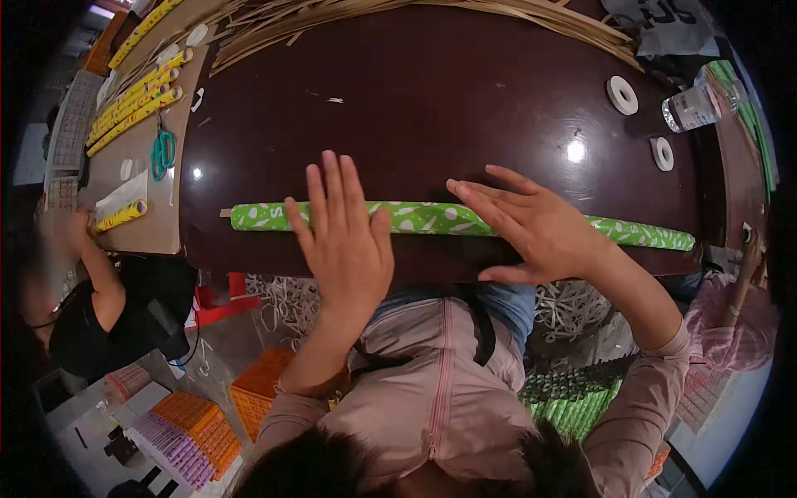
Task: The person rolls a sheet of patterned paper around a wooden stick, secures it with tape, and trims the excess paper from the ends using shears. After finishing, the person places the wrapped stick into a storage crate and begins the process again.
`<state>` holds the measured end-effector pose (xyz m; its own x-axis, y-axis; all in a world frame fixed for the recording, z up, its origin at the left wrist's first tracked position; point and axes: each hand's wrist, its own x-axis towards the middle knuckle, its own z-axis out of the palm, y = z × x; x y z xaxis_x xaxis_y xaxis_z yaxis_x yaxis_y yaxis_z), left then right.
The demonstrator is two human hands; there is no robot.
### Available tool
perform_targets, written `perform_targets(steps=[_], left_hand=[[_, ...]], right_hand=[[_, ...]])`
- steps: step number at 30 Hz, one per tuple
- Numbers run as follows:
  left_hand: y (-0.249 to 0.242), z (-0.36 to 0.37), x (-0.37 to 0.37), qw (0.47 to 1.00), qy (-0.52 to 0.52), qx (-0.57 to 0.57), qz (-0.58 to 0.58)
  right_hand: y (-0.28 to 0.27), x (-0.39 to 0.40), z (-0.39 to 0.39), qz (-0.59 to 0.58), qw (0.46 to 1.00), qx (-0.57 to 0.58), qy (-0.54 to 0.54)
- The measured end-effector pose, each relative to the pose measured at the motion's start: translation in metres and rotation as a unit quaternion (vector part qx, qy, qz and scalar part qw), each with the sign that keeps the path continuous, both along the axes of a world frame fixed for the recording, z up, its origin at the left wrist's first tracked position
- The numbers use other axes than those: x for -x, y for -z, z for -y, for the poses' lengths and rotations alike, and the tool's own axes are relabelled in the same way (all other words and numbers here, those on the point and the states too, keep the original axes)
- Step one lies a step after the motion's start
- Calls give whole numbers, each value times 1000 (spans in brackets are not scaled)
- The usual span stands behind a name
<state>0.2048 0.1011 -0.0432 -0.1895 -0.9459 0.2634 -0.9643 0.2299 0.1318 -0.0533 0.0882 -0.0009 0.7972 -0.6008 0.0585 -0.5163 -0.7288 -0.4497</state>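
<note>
A long green roll (415, 217) with a white pattern lies across the dark table near its front edge. A short brown end sticks out at its left tip. My left hand (344, 241) rests flat over the left part of the roll, fingers stretched forward. Over the right part lies my right hand (531, 224), its fingers spread and pointing left, the thumb apart. Neither hand is wrapped round the roll; the palms hide parts of it.
Brown strips (415, 7) line the table's far edge. Two white tape rolls (622, 95) and a clear bottle (693, 109) are at right. Teal scissors (163, 153) and yellow rolls (133, 118) lie at left. Co-workers sit at both sides.
</note>
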Motion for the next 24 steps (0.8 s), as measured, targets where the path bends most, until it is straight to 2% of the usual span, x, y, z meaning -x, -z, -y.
perform_targets(steps=[5, 12, 14, 16, 18, 20, 22, 24], left_hand=[[3, 7, -43, 997, -69, 5, 13], [-4, 11, -57, 998, -64, -23, 12], [0, 15, -71, 995, -97, -8, -21], [10, 21, -104, 985, -165, 20, 39], [12, 22, -139, 964, -244, 29, 104], [14, 23, -181, 945, -303, 61, 108], [15, 20, -205, 933, -332, 91, 108], [11, 17, -215, 951, -301, 62, -25]], right_hand=[[-1, 0, 0, -31, 999, 34, -5], [8, -5, -3, -56, 988, 143, 0], [11, -5, -3, -55, 987, 149, 3], [8, -5, -3, -51, 986, 160, -2], [2, -4, -3, -102, 984, 144, -4], [3, 0, -5, -108, 980, 168, -14], [4, 9, -5, -163, 969, 187, 4], [-2, 14, -6, -158, 968, 195, 9]])
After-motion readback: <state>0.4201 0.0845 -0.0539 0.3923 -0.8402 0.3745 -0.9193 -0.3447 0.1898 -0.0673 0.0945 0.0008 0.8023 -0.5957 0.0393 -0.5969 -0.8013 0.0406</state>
